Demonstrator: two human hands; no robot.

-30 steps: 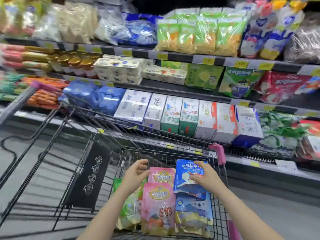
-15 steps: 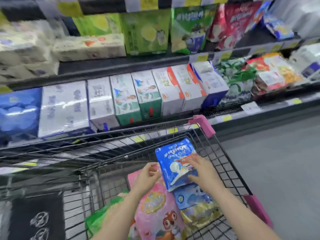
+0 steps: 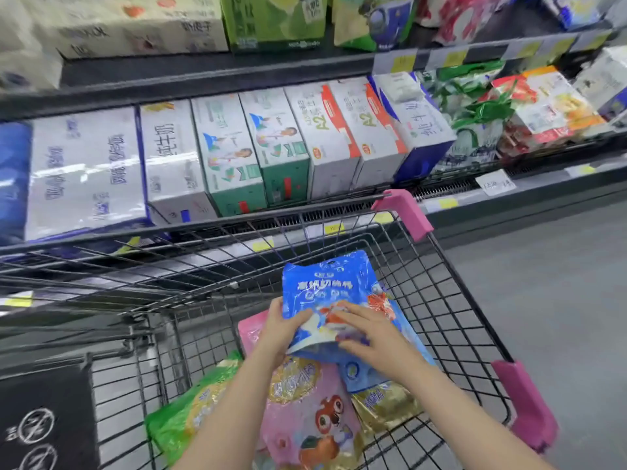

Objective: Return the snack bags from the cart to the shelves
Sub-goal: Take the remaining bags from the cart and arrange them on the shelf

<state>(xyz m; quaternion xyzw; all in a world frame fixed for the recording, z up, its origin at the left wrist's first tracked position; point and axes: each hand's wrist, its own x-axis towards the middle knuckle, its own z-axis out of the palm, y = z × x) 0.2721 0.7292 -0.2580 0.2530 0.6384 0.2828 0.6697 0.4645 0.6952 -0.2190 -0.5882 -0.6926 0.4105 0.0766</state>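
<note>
A blue snack bag (image 3: 329,286) is lifted inside the wire cart (image 3: 451,300). My left hand (image 3: 283,329) grips its lower left edge and my right hand (image 3: 369,330) presses on its lower right face. Under it lie a pink snack bag (image 3: 312,408) with a squirrel print, a green bag (image 3: 183,418) at the left, and another blue and gold bag (image 3: 383,395) at the right. The shelves (image 3: 217,79) stand just beyond the cart.
Milk cartons (image 3: 281,144) fill the low shelf behind the cart, with green and red packs (image 3: 481,106) to the right. Pink corner guards (image 3: 403,212) cap the cart's rim. Grey floor (image 3: 543,283) opens to the right. A black sign panel (image 3: 44,418) hangs at the cart's left.
My left hand left the pink bag and took hold of the blue bag, which both hands have raised slightly. The view has dropped and closed in on the cart.
</note>
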